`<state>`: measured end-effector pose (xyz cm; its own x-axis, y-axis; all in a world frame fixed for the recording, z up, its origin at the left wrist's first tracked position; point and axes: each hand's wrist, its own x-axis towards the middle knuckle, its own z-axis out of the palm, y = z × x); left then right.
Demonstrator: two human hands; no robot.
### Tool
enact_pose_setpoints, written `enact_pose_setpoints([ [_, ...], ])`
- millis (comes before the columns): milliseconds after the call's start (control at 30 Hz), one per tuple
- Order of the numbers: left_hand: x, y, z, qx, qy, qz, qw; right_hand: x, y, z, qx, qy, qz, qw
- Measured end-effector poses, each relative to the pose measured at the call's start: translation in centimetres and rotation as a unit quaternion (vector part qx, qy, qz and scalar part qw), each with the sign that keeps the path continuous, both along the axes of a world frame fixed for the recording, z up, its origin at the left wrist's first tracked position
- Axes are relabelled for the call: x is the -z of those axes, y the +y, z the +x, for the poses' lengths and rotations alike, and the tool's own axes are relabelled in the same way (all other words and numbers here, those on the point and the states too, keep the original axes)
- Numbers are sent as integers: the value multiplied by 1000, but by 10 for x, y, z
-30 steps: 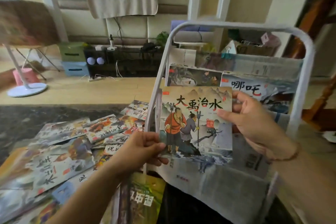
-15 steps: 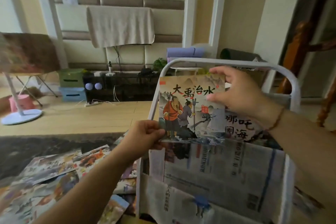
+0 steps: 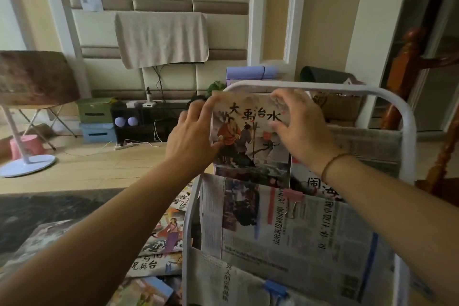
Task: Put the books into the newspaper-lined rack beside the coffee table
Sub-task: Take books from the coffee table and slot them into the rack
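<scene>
The picture book (image 3: 250, 141) stands upright in the middle of the frame, its lower edge already tucked behind the newspaper lining (image 3: 293, 228) of the rack's upper pocket, its cover facing the camera. It looks thin and light, a soft-cover with a glossy face, so it will likely flex if pressed in the middle and may slip between dry fingers; the firm places to hold are the top corners and side edges, where the pages stay flat.

The left hand (image 3: 191, 136) takes the book's upper left corner and left edge, fingers curled round it. The right hand (image 3: 300, 126) pinches the upper right corner, thumb on the cover; how far the fingers wrap behind is hard to see from here. Just right of the book, in the same pocket, another book (image 3: 315, 181) leans with its cover partly showing.

The white tube frame of the rack (image 3: 407, 122) arches above both hands. A pink clip (image 3: 293, 197) and a blue clip (image 3: 274, 289) pin the newspaper in place. At lower left, more books (image 3: 161, 238) lie scattered on the dark surface (image 3: 49, 208).
</scene>
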<state>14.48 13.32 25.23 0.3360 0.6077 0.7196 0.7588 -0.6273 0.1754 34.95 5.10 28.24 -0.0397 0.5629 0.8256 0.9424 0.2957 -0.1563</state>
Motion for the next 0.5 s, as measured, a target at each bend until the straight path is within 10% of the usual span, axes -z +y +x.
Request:
enact_pose_setpoints([
  [500, 38, -5, 7, -58, 199, 40, 978, 51, -19, 4, 229, -267, -66, 934],
])
